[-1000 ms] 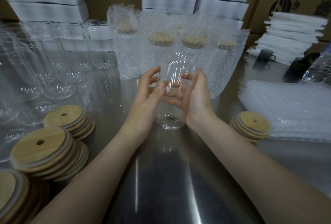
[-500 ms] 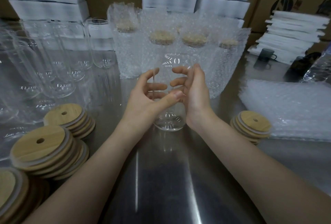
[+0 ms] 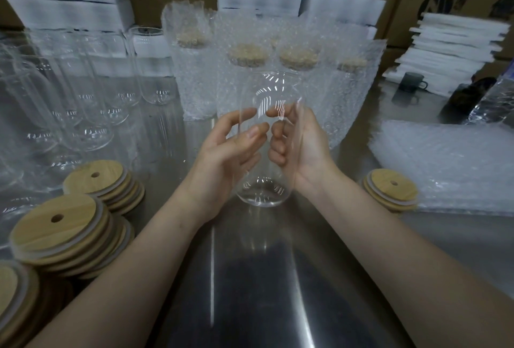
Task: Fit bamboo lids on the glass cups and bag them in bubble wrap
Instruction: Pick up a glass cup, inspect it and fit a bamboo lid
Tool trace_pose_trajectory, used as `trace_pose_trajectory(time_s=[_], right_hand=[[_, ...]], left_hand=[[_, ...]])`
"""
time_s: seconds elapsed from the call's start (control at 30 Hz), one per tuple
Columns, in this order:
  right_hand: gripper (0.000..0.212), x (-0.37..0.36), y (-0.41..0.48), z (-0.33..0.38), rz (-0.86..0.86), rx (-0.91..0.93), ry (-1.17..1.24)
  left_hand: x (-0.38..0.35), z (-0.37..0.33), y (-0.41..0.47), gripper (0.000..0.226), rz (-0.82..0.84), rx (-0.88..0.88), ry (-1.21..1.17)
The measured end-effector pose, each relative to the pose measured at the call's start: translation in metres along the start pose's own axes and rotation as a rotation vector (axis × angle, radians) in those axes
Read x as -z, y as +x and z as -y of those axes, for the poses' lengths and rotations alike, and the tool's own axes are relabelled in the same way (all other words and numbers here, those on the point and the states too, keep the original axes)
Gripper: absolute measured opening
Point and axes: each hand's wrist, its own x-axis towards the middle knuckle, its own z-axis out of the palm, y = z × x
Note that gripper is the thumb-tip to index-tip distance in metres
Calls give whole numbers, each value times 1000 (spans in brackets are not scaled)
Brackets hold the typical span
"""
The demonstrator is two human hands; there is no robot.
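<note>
Since no lid sits on the glass cup [image 3: 261, 194] yet, the step in hand looks like the start for this cup: it is held ready for its lid. The cup is held upright between both hands, over the near middle of the steel table [image 3: 250, 292]. It is gripped by the left hand [image 3: 228, 155] from the left, with the thumb laid across the front and the fingers curled behind. It is gripped by the right hand [image 3: 303, 150] from the right, with the fingers bent round the glass. Whether the bottom of the cup touches the table cannot be told.

Next, a bamboo lid will most likely be needed. A small stack of lids [image 3: 390, 189] lies near the right wrist, and bigger stacks [image 3: 55, 225] lie by the left arm. One hand would have to be freed while the cup is held steady by the other. Then the lid must be set flat on the open rim and pushed down evenly. Bagged cups [image 3: 244, 75] are lined up just behind the hands.
</note>
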Motion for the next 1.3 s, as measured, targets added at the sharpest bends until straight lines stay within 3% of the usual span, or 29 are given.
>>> trace_pose_trajectory(time_s=[0.13,0.27,0.43,0.67,0.93,1.1,1.3], right_hand=[[34,-3,-1,0,-18,-43,25],[30,-6,-4,-3,82,-166,169],[49,-10,-5,-4,24,-76,100],[50,-16,-8,-9,-100,105,-83],[49,-15,-7,-4,-104,111,-166],[54,-14,-5,-5,-77,102,-174],[41,-10,-6,0,-48,29,-56]], left_hand=[[-1,1,2,46,41,7,-48],[-1,3,4,50,-5,-104,-52],[-6,2,3,37,-217,-284,242],[-17,9,1,89,-226,-253,503],[-11,4,0,86,-220,-206,286],[-7,1,0,70,-169,-119,105],[-6,-1,-1,47,-90,-36,10]])
